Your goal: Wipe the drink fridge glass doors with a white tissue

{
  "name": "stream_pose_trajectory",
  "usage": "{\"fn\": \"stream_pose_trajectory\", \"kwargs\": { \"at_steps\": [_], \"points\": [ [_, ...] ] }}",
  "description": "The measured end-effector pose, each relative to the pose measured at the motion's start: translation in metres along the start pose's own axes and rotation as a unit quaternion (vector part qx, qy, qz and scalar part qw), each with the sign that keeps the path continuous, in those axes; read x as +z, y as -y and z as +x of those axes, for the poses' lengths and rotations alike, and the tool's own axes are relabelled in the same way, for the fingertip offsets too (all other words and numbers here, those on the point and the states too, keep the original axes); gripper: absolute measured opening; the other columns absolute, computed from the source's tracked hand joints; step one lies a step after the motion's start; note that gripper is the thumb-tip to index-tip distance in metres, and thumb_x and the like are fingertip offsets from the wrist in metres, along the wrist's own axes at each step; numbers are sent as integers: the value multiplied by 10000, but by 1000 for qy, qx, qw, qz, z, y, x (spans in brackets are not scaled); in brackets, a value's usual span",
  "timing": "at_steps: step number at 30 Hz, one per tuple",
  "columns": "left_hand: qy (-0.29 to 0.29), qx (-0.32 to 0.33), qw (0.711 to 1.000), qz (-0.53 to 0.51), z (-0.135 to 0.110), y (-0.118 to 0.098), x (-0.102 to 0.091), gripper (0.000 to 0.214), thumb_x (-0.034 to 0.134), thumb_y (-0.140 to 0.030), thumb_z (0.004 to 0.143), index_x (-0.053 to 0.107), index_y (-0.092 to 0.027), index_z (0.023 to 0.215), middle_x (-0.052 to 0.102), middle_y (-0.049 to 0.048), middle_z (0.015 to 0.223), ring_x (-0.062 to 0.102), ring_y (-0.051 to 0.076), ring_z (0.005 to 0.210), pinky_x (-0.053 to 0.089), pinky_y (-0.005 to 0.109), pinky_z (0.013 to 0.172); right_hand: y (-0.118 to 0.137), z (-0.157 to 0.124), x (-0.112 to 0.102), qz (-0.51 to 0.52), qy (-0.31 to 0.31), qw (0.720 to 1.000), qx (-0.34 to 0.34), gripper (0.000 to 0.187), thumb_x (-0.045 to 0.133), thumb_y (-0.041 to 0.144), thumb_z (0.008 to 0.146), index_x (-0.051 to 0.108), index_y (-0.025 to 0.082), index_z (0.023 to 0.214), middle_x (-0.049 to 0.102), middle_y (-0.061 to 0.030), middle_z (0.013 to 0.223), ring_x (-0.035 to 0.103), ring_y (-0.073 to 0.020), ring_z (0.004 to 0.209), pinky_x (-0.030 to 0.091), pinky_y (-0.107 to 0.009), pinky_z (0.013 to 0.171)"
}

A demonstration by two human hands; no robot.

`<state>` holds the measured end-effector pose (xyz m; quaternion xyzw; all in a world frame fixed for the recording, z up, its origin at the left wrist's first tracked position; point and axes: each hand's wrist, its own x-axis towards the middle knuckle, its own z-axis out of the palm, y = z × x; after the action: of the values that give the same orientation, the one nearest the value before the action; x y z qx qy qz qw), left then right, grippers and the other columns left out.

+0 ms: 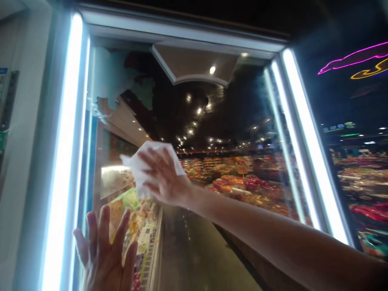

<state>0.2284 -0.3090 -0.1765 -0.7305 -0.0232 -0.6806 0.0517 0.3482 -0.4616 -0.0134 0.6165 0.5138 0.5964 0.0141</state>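
White wipe [145, 169] pressed to glass door [242, 121] by right hand's [165, 178] fingers; left hand's [104, 254] fingers splay empty.

Glass [230, 121]: smooth, glossy, v. reflective, faint smears. Wipe [130, 163] on glass: white, matt, creased, soft paper or cloth, can't tell which. Frame [182, 30] around glass: smooth, pale, satin metal or plastic, can't tell. Light strip [65, 141] on frame: glossy plastic. Panel [24, 121] left of frame: pale, matt.
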Motion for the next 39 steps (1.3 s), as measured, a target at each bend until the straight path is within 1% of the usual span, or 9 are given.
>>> {"fn": "stream_pose_trajectory", "kwargs": {
  "at_steps": [3,9,13,15,20,26,32,37,39],
  "points": [
    [-7,23,1000,11,15,-13,11,801,520,-228,960,129,-427,1630,37,21,1764,-13,358,1619,-13,703,1283,-38,1,-11,-9,-51,988,146,623,423,435,1071,270,239,1643,168,-46,1748,57,-312,1626,49,-635,1319],
    [-18,63,998,11,52,-55,25,778,497,-240,977,118,-411,1634,37,15,1763,-9,357,1620,-19,694,1284,-80,-54,-19,-8,-5,1000,17,547,442,491,1053,464,245,1541,189,-26,1746,56,-308,1625,68,-609,1328],
    [-16,74,997,-1,71,-89,38,760,490,-245,983,132,-399,1635,54,26,1762,-1,370,1618,-3,709,1275,-139,-77,-30,-9,-66,969,239,650,383,447,1065,216,236,1657,213,-75,1738,54,-356,1619,66,-681,1290],
    [-20,75,997,-3,82,-108,46,753,484,-262,989,122,-405,1634,46,31,1762,-5,378,1616,2,731,1264,-146,-80,-31,-6,-91,954,286,700,364,461,1068,125,203,1673,201,-99,1739,21,-365,1619,40,-684,1287],
    [-34,82,996,-9,109,-159,63,746,469,-311,1002,87,-404,1636,36,53,1762,-2,386,1614,7,741,1258,-155,-108,-31,-21,-25,994,106,641,384,495,1070,279,217,1638,137,-48,1757,-7,-307,1627,32,-599,1321],
    [-39,99,994,-8,125,-200,74,772,474,-309,1004,40,-416,1633,67,48,1760,-8,380,1613,11,726,1269,-242,-154,-44,16,-136,929,344,690,343,464,1075,94,234,1676,235,-116,1727,39,-367,1619,75,-741,1254],
    [-28,106,994,3,137,-217,93,707,478,-328,1001,166,-382,1632,83,72,1757,-8,386,1613,36,730,1262,-234,-177,-45,-1,-54,991,126,719,452,441,1051,150,239,1671,162,-71,1749,21,-289,1629,66,-605,1320],
    [-27,113,993,16,144,-225,98,662,464,-327,1011,217,-359,1625,71,60,1760,-10,384,1612,32,721,1266,-298,-204,-63,26,-121,921,370,703,328,449,1080,67,185,1676,128,-129,1747,17,-342,1623,118,-703,1274],
    [-23,108,993,28,144,-225,98,651,461,-324,1015,228,-350,1623,45,55,1762,-8,390,1609,20,712,1271,-294,-215,-62,28,-134,917,374,729,336,432,1077,15,169,1676,120,-146,1745,5,-340,1623,145,-693,1274]
  ]
}}
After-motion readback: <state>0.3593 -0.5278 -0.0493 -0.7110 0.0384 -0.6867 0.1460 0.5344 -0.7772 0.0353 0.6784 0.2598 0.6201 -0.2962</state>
